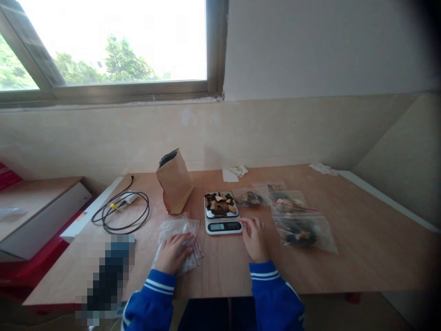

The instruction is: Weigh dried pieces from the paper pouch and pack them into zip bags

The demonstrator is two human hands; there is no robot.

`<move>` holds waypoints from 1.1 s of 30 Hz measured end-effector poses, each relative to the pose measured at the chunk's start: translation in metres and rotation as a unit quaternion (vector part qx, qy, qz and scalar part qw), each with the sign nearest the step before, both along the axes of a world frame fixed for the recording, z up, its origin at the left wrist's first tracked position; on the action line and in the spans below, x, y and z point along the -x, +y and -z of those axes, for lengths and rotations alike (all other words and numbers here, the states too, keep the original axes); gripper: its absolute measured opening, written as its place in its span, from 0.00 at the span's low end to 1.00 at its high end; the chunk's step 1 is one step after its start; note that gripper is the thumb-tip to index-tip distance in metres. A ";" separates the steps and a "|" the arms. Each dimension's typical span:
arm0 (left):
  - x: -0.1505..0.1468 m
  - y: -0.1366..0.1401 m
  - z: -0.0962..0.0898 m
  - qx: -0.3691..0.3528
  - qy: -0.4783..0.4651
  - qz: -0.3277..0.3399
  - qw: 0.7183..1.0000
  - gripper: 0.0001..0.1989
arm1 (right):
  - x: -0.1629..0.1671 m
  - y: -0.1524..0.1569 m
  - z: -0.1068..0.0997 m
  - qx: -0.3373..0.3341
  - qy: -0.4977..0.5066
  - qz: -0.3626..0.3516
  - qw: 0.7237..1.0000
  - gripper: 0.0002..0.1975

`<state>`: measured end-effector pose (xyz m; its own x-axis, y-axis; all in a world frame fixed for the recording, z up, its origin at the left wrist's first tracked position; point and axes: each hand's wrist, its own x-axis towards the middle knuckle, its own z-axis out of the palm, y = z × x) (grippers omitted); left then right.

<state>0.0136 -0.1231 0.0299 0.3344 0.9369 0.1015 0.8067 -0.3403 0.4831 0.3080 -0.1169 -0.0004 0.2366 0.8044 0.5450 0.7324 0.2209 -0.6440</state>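
Note:
A white digital kitchen scale (223,220) lies on the table, its display facing me. Dark and pale dried slices, perhaps mushroom, (219,205) are heaped on its plate. My right hand (254,236) rests beside the scale, fingertips at its front right edge, holding nothing. Flat on a pile of clear zip bags (182,225) with red seal lines lies my left hand (175,250), fingers stretched out. Behind these bags a brown paper bag (177,184) stands with its top open. To the right are several filled zip bags (303,230) containing similar dark pieces.
A coiled black cable (126,232) and a white adapter (129,197) lie at the left. A pixelated dark object (110,271) is near the front left edge. Crumpled tissue (238,171) lies by the wall, and more white paper (323,169) at the back right.

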 end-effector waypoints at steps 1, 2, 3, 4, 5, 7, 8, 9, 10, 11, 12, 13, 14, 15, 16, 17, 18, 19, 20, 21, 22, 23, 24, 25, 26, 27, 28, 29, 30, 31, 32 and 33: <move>0.002 0.001 0.000 -0.004 -0.005 -0.006 1.000 0.17 | 0.001 0.000 0.000 -0.001 0.001 -0.005 1.000 0.11; 0.004 0.001 0.000 -0.012 -0.012 -0.014 1.000 0.15 | 0.002 0.000 -0.001 -0.003 0.002 -0.009 1.000 0.12; 0.005 0.001 0.001 -0.023 -0.020 -0.025 0.999 0.14 | 0.003 -0.001 -0.001 -0.005 0.003 -0.011 1.000 0.12; 0.006 0.002 0.002 -0.038 -0.031 -0.034 0.998 0.14 | 0.004 -0.001 -0.002 -0.009 0.006 -0.012 1.000 0.12; 0.007 0.002 0.002 -0.055 -0.044 -0.040 0.997 0.13 | 0.004 -0.001 -0.002 -0.012 0.009 -0.013 1.000 0.12; 0.006 0.002 0.000 -0.097 -0.076 -0.042 0.992 0.14 | 0.005 -0.001 -0.004 -0.020 0.021 -0.019 0.999 0.12; 0.004 0.002 -0.003 -0.118 -0.095 -0.037 0.988 0.14 | 0.005 -0.001 -0.005 -0.023 0.028 -0.028 0.999 0.12; 0.001 0.001 -0.007 -0.138 -0.114 -0.030 0.983 0.15 | 0.006 -0.002 -0.006 -0.025 0.039 -0.042 0.998 0.12; -0.003 0.000 -0.013 -0.158 -0.134 -0.021 0.978 0.16 | 0.007 -0.003 -0.009 -0.026 0.056 -0.059 0.996 0.12; -0.009 -0.002 -0.019 -0.174 -0.149 -0.010 0.973 0.18 | 0.010 -0.005 -0.012 -0.026 0.079 -0.079 0.993 0.13; -0.015 -0.004 -0.025 -0.190 -0.162 0.006 0.968 0.19 | 0.012 -0.007 -0.016 -0.024 0.108 -0.101 0.989 0.14; -0.023 -0.007 -0.031 -0.203 -0.173 0.024 0.963 0.20 | 0.016 -0.010 -0.021 -0.019 0.139 -0.125 0.982 0.15; -0.031 -0.010 -0.036 -0.216 -0.182 0.044 0.958 0.22 | 0.021 -0.014 -0.027 -0.011 0.168 -0.151 0.974 0.17; -0.039 -0.013 -0.040 -0.227 -0.189 0.066 0.953 0.24 | 0.026 -0.019 -0.034 0.001 0.191 -0.180 0.965 0.18; -0.047 -0.016 -0.042 -0.237 -0.194 0.087 0.948 0.26 | 0.032 -0.024 -0.042 0.014 0.207 -0.214 0.955 0.18; -0.055 -0.018 -0.044 -0.244 -0.196 0.102 0.944 0.27 | 0.039 -0.029 -0.049 0.028 0.215 -0.251 0.944 0.19; -0.062 -0.019 -0.044 -0.251 -0.197 0.116 0.941 0.29 | 0.045 -0.034 -0.056 0.039 0.221 -0.285 0.932 0.18; -0.068 -0.020 -0.044 -0.259 -0.197 0.124 0.937 0.30 | 0.051 -0.038 -0.063 0.044 0.226 -0.309 0.923 0.17; -0.072 -0.019 -0.044 -0.264 -0.197 0.128 0.936 0.30 | 0.056 -0.040 -0.069 0.046 0.229 -0.320 0.918 0.15; -0.075 -0.017 -0.044 -0.268 -0.197 0.130 0.934 0.30 | 0.061 -0.041 -0.074 0.047 0.233 -0.324 0.916 0.14; -0.077 -0.015 -0.044 -0.271 -0.198 0.131 0.933 0.30 | 0.064 -0.041 -0.078 0.046 0.236 -0.321 0.916 0.13; -0.077 -0.013 -0.044 -0.272 -0.199 0.132 0.932 0.30 | 0.066 -0.039 -0.081 0.045 0.237 -0.316 0.918 0.13; -0.077 -0.010 -0.045 -0.273 -0.201 0.135 0.931 0.29 | 0.068 -0.037 -0.082 0.042 0.238 -0.311 0.919 0.12; -0.076 -0.008 -0.046 -0.273 -0.204 0.136 0.930 0.28 | 0.068 -0.034 -0.083 0.039 0.236 -0.306 0.921 0.12; -0.074 -0.007 -0.048 -0.271 -0.208 0.136 0.930 0.26 | 0.068 -0.031 -0.083 0.034 0.232 -0.300 0.925 0.12; -0.073 -0.006 -0.049 -0.268 -0.217 0.130 0.930 0.24 | 0.068 -0.028 -0.082 0.028 0.226 -0.290 0.930 0.12; -0.071 -0.005 -0.051 -0.264 -0.235 0.113 0.929 0.22 | 0.067 -0.025 -0.080 0.023 0.220 -0.276 0.935 0.12; -0.070 -0.005 -0.053 -0.260 -0.262 0.084 0.926 0.20 | 0.066 -0.022 -0.078 0.020 0.219 -0.255 0.942 0.12; -0.069 -0.004 -0.055 -0.257 -0.295 0.045 0.919 0.18 | 0.064 -0.020 -0.076 0.020 0.224 -0.229 0.947 0.12; -0.068 -0.003 -0.058 -0.255 -0.329 0.001 0.909 0.16 | 0.063 -0.018 -0.074 0.025 0.234 -0.203 0.951 0.13; -0.068 -0.001 -0.061 -0.254 -0.362 -0.041 0.896 0.14 | 0.060 -0.016 -0.072 0.035 0.247 -0.181 0.951 0.14; -0.068 0.002 -0.063 -0.250 -0.388 -0.074 0.884 0.13 | 0.058 -0.014 -0.071 0.047 0.260 -0.167 0.950 0.15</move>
